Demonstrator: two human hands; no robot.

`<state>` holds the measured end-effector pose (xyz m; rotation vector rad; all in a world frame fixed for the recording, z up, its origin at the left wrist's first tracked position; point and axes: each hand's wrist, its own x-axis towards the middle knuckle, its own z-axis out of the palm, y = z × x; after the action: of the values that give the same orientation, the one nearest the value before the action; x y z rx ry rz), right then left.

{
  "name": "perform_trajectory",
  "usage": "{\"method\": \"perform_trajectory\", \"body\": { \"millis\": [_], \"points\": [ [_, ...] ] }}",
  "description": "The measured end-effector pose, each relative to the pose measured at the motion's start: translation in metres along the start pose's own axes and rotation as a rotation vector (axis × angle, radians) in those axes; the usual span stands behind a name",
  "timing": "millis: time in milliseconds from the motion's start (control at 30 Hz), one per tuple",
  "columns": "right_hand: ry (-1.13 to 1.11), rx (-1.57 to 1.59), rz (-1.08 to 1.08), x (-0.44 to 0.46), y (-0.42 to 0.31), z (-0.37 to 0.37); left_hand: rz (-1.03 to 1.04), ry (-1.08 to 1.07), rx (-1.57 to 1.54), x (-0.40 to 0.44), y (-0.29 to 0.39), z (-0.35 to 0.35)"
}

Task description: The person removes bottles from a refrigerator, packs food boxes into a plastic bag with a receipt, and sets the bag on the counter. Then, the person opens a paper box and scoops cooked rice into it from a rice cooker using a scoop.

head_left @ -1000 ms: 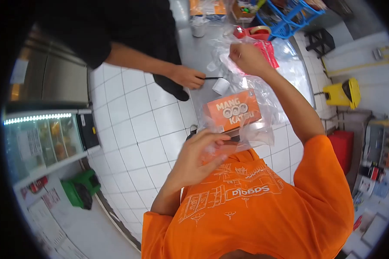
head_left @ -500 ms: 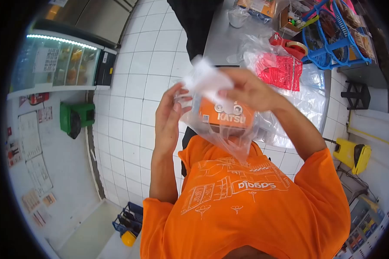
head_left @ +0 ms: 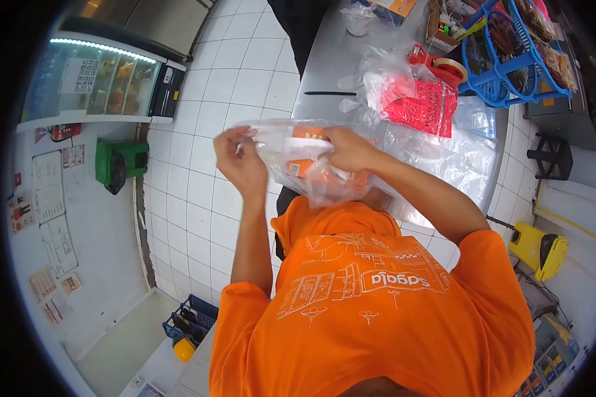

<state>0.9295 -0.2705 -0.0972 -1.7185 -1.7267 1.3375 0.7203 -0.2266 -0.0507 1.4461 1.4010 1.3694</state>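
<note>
A clear plastic bag (head_left: 271,142) surrounds an orange box (head_left: 300,168) near the table's front edge. My left hand (head_left: 240,157) pinches the bag's edge on the left, its fingers closed on the film. Over the box, my right hand (head_left: 351,149) reaches into the bag, its fingers closed on a white paper (head_left: 309,148) that lies against the box top. The fingertips are partly hidden by film and paper.
Pink packaging (head_left: 420,106) and clear bags (head_left: 444,155) lie on the metal table (head_left: 324,74), with a black stick (head_left: 329,93) behind the box. A red tape dispenser (head_left: 437,66) and a blue basket (head_left: 500,69) stand at back right. Another person's dark clothing (head_left: 298,26) shows behind.
The white paper has gone from the raised right hand down onto the box inside the bag. My left hand has moved left, stretching the bag's edge. The other person's hand has left the view.
</note>
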Motion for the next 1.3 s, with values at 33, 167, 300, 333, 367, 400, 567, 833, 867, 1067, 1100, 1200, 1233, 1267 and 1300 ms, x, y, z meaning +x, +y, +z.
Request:
{"method": "perform_trajectory", "body": {
  "millis": [33,167,300,333,367,400,567,833,867,1067,1100,1200,1233,1267,1300],
  "points": [
    [0.024,-0.030,-0.026,0.001,0.006,0.000,-0.043,-0.014,0.104,0.006,0.013,-0.003],
    [-0.069,-0.184,0.039,0.001,-0.012,-0.010,0.285,-0.255,0.550,-0.006,0.055,0.008],
    [-0.001,-0.240,-0.057,0.002,-0.017,-0.003,0.138,-0.571,0.456,-0.043,0.024,0.029],
    [0.048,-0.252,-0.099,-0.005,-0.021,-0.004,0.113,-0.584,0.429,-0.045,0.000,0.029],
    [0.056,-0.270,-0.101,-0.013,-0.025,-0.010,0.095,-0.595,0.402,-0.042,-0.011,0.031],
    [0.059,-0.292,-0.105,-0.025,-0.028,-0.017,0.111,-0.581,0.434,-0.043,-0.009,0.034],
    [-0.012,-0.585,-0.138,-0.076,-0.024,-0.034,0.116,-0.573,0.586,-0.052,-0.002,0.041],
    [-0.238,-0.456,-0.143,-0.139,-0.018,-0.090,0.154,-0.585,0.784,-0.068,0.013,0.054],
    [-0.205,-0.442,-0.189,-0.147,-0.020,-0.096,0.146,-0.579,0.820,-0.071,0.018,0.056],
    [0.118,-0.444,-0.527,-0.172,-0.026,-0.086,0.183,-0.557,1.003,-0.086,0.022,0.073],
    [0.069,-0.440,-0.464,-0.175,-0.028,-0.079,0.189,-0.553,1.000,-0.087,0.022,0.076],
    [0.153,-0.638,-0.367,-0.182,-0.034,-0.064,0.220,-0.545,1.007,-0.094,0.022,0.080],
    [0.214,-0.750,-0.350,-0.183,-0.035,-0.064,0.240,-0.535,1.019,-0.097,0.022,0.082],
    [0.275,-0.863,-0.332,-0.184,-0.036,-0.063,0.260,-0.526,1.031,-0.098,0.022,0.082],
    [0.263,-0.858,-0.334,-0.185,-0.036,-0.064,0.237,-0.536,1.022,-0.098,0.022,0.082]
  ]
}}
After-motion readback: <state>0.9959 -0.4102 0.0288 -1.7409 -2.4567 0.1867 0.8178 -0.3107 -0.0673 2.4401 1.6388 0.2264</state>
